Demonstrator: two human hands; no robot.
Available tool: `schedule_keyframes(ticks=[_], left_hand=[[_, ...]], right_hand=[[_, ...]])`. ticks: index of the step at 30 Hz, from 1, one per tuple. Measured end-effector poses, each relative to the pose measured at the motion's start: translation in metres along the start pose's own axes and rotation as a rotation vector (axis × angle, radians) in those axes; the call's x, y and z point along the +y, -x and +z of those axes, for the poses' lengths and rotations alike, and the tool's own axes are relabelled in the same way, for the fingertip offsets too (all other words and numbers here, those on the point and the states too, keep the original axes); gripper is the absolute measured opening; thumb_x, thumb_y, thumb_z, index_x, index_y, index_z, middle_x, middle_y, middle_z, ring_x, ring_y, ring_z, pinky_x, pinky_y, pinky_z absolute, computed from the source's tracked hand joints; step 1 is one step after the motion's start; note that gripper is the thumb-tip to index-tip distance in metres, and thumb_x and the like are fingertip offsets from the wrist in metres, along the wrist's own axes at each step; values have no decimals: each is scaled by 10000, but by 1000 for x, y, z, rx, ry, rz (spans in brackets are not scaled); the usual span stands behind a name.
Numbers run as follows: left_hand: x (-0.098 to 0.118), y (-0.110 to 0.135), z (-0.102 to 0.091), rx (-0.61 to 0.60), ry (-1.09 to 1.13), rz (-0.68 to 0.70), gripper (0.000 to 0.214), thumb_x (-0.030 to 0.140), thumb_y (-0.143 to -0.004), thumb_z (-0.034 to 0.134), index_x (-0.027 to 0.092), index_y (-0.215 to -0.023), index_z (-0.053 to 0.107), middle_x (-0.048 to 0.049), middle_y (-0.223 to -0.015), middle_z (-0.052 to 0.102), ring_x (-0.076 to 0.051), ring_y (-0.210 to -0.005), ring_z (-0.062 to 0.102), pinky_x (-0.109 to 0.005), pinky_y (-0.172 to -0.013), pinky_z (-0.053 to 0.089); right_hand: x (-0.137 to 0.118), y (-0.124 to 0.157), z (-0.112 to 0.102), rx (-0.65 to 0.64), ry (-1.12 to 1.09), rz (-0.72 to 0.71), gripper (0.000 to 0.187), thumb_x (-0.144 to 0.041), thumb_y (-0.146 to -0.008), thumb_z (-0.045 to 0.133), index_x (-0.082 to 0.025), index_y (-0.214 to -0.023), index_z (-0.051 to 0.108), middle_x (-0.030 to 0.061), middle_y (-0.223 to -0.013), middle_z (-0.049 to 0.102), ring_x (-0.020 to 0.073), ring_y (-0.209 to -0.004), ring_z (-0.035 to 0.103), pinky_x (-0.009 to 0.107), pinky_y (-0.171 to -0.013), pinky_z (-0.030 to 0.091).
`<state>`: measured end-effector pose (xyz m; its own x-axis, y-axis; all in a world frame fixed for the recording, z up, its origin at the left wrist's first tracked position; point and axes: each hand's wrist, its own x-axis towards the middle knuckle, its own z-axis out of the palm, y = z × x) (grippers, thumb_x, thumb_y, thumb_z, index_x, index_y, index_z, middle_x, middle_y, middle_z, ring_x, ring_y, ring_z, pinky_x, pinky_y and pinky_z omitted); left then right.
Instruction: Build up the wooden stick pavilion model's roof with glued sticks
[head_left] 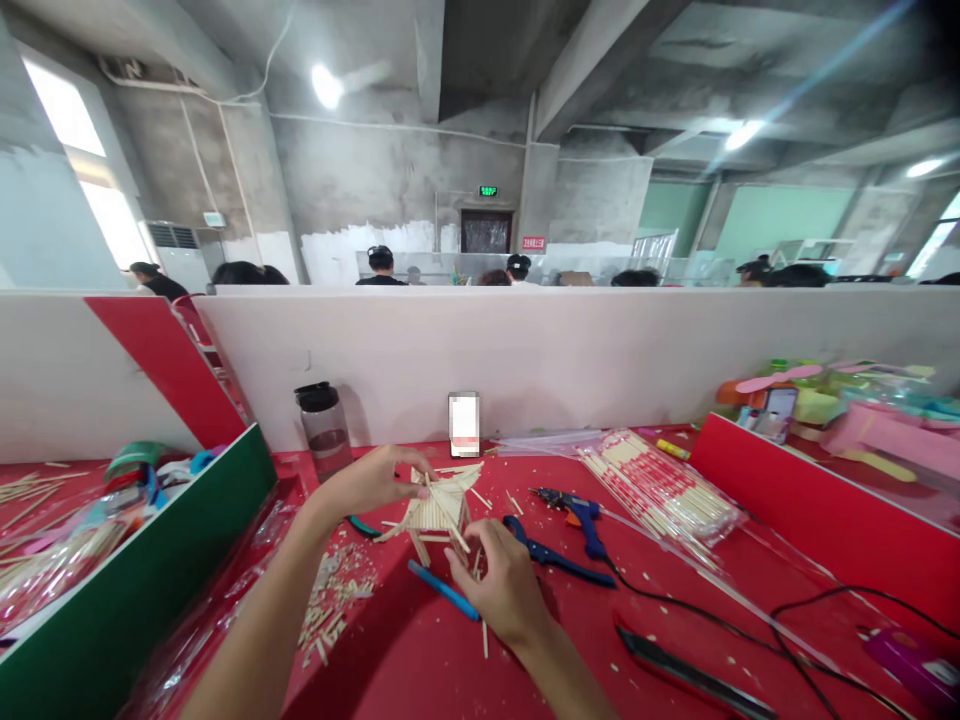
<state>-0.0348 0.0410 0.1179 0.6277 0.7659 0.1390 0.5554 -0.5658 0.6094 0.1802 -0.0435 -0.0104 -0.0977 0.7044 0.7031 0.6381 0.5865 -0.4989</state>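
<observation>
A small model house built of pale wooden sticks, with a slatted roof and legs, stands in the middle of the red tabletop. My left hand reaches over from the left, its fingers closed on the top of the roof. At the lower right corner of the model, the thumb and fingers of my right hand are closed around the end of a slanting wooden stick; its fingertips are partly hidden. Below the model lies a blue pen. Blue-handled cutters rest just beyond my right hand.
A blue glue gun with a black cable lies to the right, near bagged sticks. Stick scraps are scattered at left. A bottle and phone stand by the white partition. Green and red boards flank the workspace.
</observation>
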Motion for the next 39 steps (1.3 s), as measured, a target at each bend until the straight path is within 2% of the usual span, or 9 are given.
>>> schedule_keyframes(ticks=[6,18,27,33,39], left_hand=[[1,2,0,-23,-3,47,204,362,-840,690,239,-985,764,-63,-1068,790,-225,-1000,710,-310,-924,522],[2,0,2,-25,-20,77,164,324,-840,711,257,-977,771,-49,-1046,790,-210,-972,712,-280,-886,520],[0,-1,3,-20,-14,82,179,317,-841,711,239,-990,773,-61,-1045,789,-210,-968,713,-278,-890,524],[-4,-1,3,-16,-3,85,154,293,-835,728,212,-958,771,-60,-1029,792,-204,-958,715,-265,-878,519],[-3,-1,4,-15,7,71,155,292,-825,732,200,-945,767,-59,-1014,794,-210,-959,714,-266,-875,514]], right_hand=[[-3,-4,-2,8,137,-89,215,-241,-923,576,-233,-716,518,9,-661,590,184,-642,578,283,-615,392],[-4,-8,-9,-13,269,-203,258,-188,-926,552,-230,-672,535,18,-651,610,188,-663,572,292,-625,361],[-2,-8,-11,-12,284,-238,276,-157,-932,538,-222,-664,557,20,-653,617,188,-663,568,300,-628,354],[2,-7,-7,41,248,-258,293,-170,-947,527,-218,-659,543,8,-644,604,177,-644,542,302,-624,328],[4,-8,-9,2,246,-244,257,-156,-930,552,-218,-681,556,8,-668,619,181,-666,551,299,-640,337]])
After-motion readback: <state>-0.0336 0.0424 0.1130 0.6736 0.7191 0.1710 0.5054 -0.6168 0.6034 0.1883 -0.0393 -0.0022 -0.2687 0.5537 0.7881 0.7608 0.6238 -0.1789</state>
